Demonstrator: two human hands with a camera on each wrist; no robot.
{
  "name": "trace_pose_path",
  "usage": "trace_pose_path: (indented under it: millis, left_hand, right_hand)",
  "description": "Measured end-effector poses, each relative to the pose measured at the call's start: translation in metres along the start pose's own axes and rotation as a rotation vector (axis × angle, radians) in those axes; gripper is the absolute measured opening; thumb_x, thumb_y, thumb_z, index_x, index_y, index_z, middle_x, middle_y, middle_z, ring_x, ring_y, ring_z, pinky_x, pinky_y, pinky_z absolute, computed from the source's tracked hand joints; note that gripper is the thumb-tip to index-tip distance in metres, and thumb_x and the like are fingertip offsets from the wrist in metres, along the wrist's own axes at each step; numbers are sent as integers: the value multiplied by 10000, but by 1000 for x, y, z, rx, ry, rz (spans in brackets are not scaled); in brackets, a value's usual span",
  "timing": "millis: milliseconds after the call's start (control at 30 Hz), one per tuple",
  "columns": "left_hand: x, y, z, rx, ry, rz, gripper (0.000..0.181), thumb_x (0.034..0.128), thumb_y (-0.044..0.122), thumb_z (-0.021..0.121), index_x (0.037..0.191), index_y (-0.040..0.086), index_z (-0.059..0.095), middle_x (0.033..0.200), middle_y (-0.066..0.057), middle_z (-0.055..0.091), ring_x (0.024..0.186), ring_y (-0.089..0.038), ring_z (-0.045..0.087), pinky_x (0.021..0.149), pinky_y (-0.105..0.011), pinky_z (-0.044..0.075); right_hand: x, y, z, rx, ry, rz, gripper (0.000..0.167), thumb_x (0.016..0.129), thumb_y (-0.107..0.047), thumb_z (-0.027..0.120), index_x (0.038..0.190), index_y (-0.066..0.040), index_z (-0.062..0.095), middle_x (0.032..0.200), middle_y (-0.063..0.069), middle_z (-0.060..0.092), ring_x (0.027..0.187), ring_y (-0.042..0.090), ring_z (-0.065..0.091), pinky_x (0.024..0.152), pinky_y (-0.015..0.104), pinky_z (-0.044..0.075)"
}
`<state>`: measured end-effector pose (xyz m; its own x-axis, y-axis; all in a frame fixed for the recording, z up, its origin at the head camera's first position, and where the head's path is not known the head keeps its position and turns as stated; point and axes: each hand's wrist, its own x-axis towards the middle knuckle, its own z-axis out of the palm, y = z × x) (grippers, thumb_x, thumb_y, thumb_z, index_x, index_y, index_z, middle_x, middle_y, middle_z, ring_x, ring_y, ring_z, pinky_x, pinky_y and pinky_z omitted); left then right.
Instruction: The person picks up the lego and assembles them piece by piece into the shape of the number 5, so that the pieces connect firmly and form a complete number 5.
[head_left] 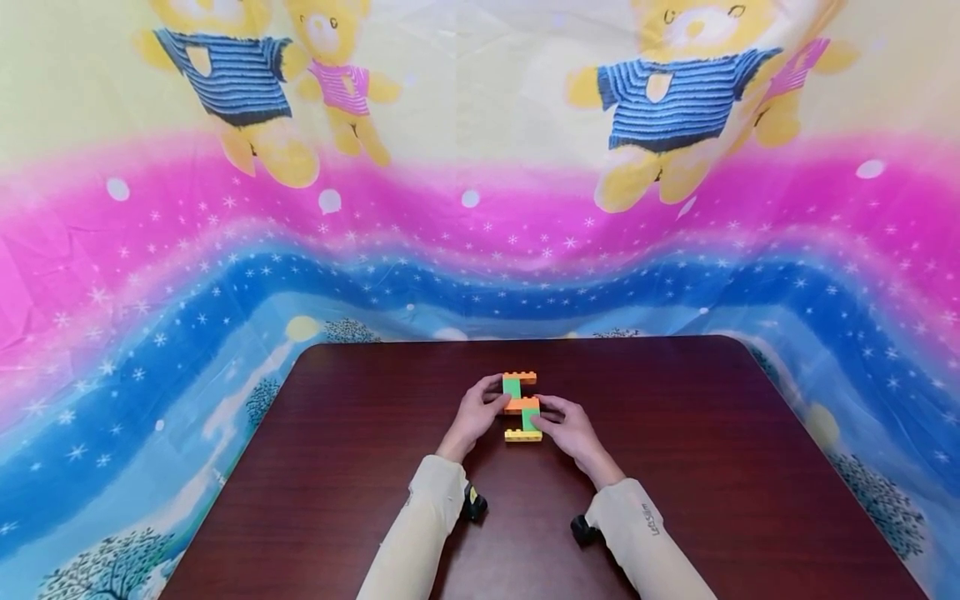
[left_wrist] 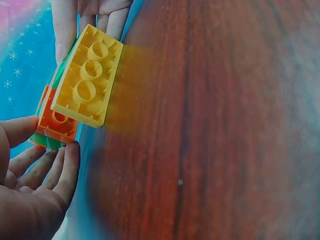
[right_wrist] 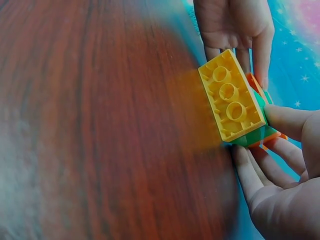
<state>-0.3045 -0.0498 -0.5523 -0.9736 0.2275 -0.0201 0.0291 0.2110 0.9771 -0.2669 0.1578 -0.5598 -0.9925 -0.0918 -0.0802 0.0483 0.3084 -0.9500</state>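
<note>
A stack of toy building bricks is held between both hands above the table. In the head view it forms an S: an orange brick (head_left: 521, 377) at the far end, a green brick (head_left: 512, 389) on the left, a middle orange brick (head_left: 522, 406), another green brick (head_left: 530, 419) on the right and a yellow brick (head_left: 522, 436) nearest me. My left hand (head_left: 474, 415) pinches the left side by the upper green brick. My right hand (head_left: 572, 428) grips the lower green brick. Both wrist views show the hollow underside of the yellow brick (left_wrist: 87, 75), with its round tubes.
The dark reddish-brown wooden table (head_left: 360, 467) has rounded far corners. Behind it hangs a cloth (head_left: 465, 225) printed with bears and snowflakes. A small black device sits at each wrist, by the light sleeves (head_left: 420, 525).
</note>
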Motion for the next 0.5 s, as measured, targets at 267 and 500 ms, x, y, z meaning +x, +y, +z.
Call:
trace_pose_path:
  millis: [267,500]
  left_hand:
    - [1,-2,0,27,-2,13,526,1056,242,617,1545,116,470,1525,-125,532,1340,-334,552,1083,-497,504]
    - [2,-2,0,34,-13,5,502,1055,216,616,1528,103,491,1519,-128,540,1330,-337,560,1061,-483,524]
  right_hand:
    - [1,0,1,19,0,15,555,991,-216,718,1504,-99,542,1497,168,557,1311,363,596,1017,466,556]
    - [2,2,2,-11,13,14,542,987,-222,722,1488,-92,561,1492,166,567,1272,343,621,1013,471,558]
